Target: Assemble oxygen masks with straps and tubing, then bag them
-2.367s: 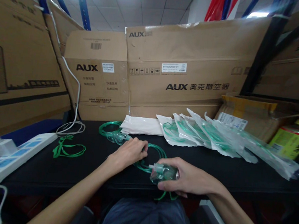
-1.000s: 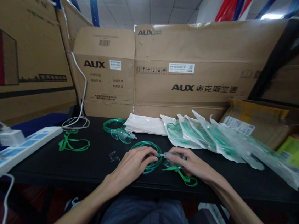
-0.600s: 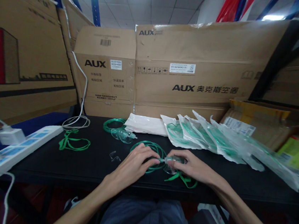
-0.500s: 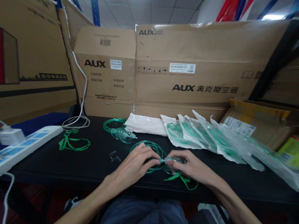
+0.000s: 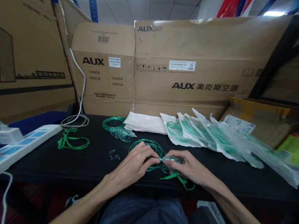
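Near the table's front edge, my left hand is closed, pinching the end of green tubing between thumb and fingertips. Most of that tubing lies coiled beneath and behind the hand. Opposite it, my right hand is wrapped round a clear oxygen mask, whose connector meets the tube end between both hands. My fingers hide the joint, so I cannot tell how far the tube is pushed on. A green elastic strap hangs from the mask onto the black table.
Behind lie another clear mask with coiled tubing, white packets and several bagged tubing sets. Left are a loose green strap, small clear plastic pieces and a power strip. Cardboard walls the back.
The whole view has shifted slightly. Both hands keep the same grip at the tube and mask joint, with no other clear movement.
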A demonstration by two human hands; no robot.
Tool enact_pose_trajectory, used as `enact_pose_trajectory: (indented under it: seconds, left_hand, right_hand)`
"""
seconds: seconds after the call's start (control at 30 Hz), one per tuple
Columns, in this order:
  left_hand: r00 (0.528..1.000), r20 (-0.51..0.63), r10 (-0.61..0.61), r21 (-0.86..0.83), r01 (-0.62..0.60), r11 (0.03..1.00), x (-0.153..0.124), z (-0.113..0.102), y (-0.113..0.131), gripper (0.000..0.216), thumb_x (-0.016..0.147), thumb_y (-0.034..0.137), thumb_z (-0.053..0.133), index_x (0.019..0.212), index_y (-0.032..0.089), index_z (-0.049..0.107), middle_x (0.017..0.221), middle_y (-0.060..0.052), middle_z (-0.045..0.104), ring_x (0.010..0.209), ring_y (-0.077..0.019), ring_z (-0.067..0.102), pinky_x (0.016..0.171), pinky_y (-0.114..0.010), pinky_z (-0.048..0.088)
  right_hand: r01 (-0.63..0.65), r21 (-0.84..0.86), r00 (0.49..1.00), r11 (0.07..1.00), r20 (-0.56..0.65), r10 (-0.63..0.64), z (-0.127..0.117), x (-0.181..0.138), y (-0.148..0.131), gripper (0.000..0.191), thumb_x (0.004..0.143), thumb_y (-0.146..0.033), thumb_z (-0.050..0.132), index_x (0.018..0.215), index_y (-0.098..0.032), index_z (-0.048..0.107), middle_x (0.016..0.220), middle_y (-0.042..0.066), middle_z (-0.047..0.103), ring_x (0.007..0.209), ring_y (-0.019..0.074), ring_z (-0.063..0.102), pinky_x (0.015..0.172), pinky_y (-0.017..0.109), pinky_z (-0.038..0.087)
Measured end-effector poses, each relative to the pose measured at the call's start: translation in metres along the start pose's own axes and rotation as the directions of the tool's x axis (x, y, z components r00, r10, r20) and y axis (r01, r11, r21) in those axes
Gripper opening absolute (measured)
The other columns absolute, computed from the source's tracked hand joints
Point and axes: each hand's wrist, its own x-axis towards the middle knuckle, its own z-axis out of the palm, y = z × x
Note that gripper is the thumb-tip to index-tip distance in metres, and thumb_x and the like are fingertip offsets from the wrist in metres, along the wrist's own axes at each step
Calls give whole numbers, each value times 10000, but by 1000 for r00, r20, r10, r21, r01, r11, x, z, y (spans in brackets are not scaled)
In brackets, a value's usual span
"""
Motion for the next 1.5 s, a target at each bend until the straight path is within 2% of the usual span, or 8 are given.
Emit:
enact_pose_trajectory:
  seconds: [0.13, 0.3, 0.57, 0.8, 0.93, 1.13, 1.33, 1.5]
  left_hand:
    - [997, -53, 49, 49, -46, 998, -2, 3, -1, 123, 1000, 214, 548, 938, 152, 634, 911, -40, 648, 881, -191, 530, 909, -352, 417]
    - [992, -57, 116, 110, -109, 988, -3, 7, -4, 153, 1016, 178, 496, 970, 151, 639, 951, -52, 681, 865, -193, 543, 904, -355, 432]
    - [990, 30, 135, 154, -138, 978, -1, 7, -7, 231, 933, 46, 488, 889, 137, 695, 817, -53, 693, 766, -198, 535, 800, -330, 437]
    - [993, 107, -43, 21, 41, 999, 7, -11, 2, 220, 964, 176, 531, 867, 170, 728, 843, -18, 745, 820, -180, 604, 801, -280, 422]
    - [976, 131, -176, -55, 184, 981, 11, -23, 8, 245, 968, 259, 545, 881, 168, 755, 764, -10, 733, 671, -138, 611, 645, -234, 404]
    - [962, 197, -188, -147, 218, 965, 19, -24, 15, 261, 972, 306, 541, 887, 177, 751, 765, 8, 749, 603, -109, 577, 574, -204, 370]
    - [957, 256, -134, -134, 173, 976, 29, -25, 10, 437, 1028, 419, 421, 843, 153, 714, 631, 7, 642, 575, -126, 582, 596, -211, 417]
    - [969, 241, -48, 125, 18, 992, 49, -39, -18, 271, 983, 267, 536, 1224, 210, 646, 1164, -68, 690, 1096, -209, 633, 974, -310, 452]
  right_hand:
    - [-190, 185, 982, 964, 37, 187, 4, 1, 0, 325, 881, -485, 618, 836, -168, 671, 617, -45, 469, 474, 68, 293, 400, 197, 168]
    - [-207, 184, 978, 961, 15, 208, 7, 1, 0, 342, 864, -505, 630, 837, -167, 671, 602, -55, 436, 470, 65, 279, 393, 187, 175]
    - [98, -193, 994, 976, -32, -106, 8, 1, -6, 227, 904, -352, 589, 851, -163, 703, 685, -31, 528, 608, 103, 409, 570, 224, 338]
    - [137, -372, 988, 918, -13, -152, -3, 4, -15, 224, 888, -392, 645, 1003, -207, 694, 823, -14, 668, 718, 154, 569, 695, 253, 422]
    - [28, -366, 974, 930, -198, -107, -13, 4, -6, 557, 737, -531, 792, 1161, -220, 608, 1037, 44, 703, 893, 238, 639, 802, 331, 470]
    - [19, 37, 959, 999, -285, -8, 0, 8, 9, 536, 744, -545, 778, 1131, -218, 602, 1078, 58, 726, 1018, 267, 667, 902, 388, 500]
    - [68, 373, 921, 925, -381, 86, 23, 14, 2, 553, 733, -530, 802, 1134, -199, 613, 1152, 86, 731, 1068, 268, 672, 980, 398, 479]
    - [73, 484, 903, 872, -404, 148, 24, 11, -6, 570, 714, -505, 834, 1140, -182, 634, 1073, 84, 755, 1071, 275, 673, 1010, 400, 457]
